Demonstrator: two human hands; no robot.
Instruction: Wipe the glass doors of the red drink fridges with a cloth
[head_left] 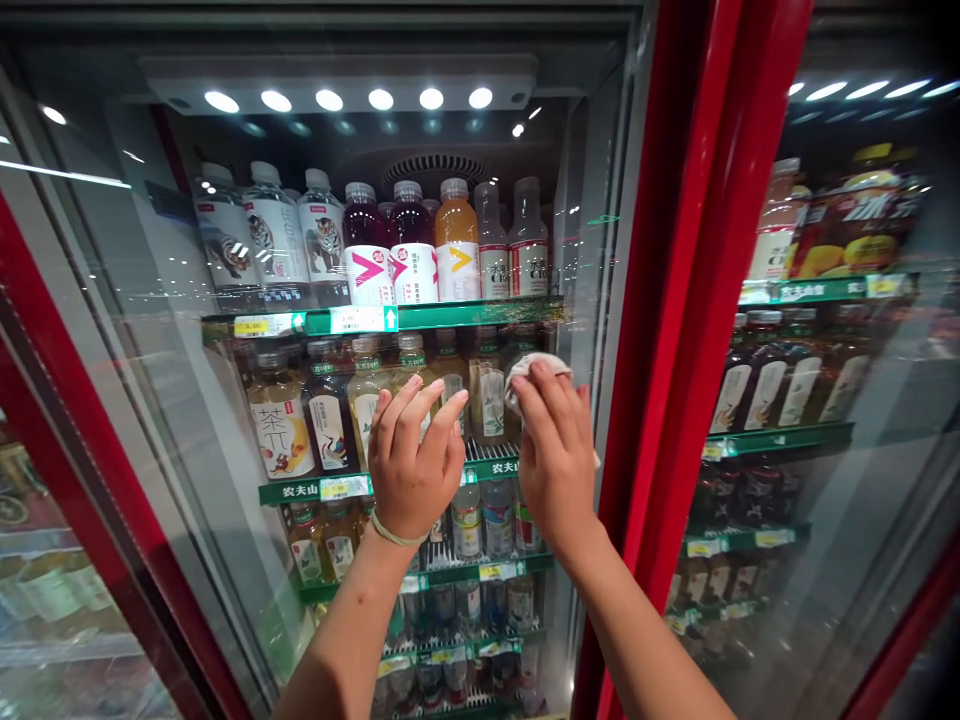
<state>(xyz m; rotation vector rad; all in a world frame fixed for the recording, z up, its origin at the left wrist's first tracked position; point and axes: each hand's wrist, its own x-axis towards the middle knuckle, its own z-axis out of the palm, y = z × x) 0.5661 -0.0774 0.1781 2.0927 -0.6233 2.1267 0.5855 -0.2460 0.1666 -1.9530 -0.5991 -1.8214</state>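
I face an open drinks fridge with green-edged shelves (pixel 450 316). My left hand (pixel 415 455) reaches to the second shelf with its fingers curled round a bottle (pixel 412 368) with a green cap. My right hand (pixel 553 450) holds a crumpled white cloth (pixel 525 372) and presses it against a tea bottle (pixel 487 395) at the right end of that shelf. A pale band circles my left wrist.
The top shelf carries water bottles (pixel 274 235) and purple and orange drink bottles (pixel 411 245). The open glass door (pixel 112 400) with a red frame stands at the left. A red post (pixel 675 350) divides this fridge from a shut one at the right.
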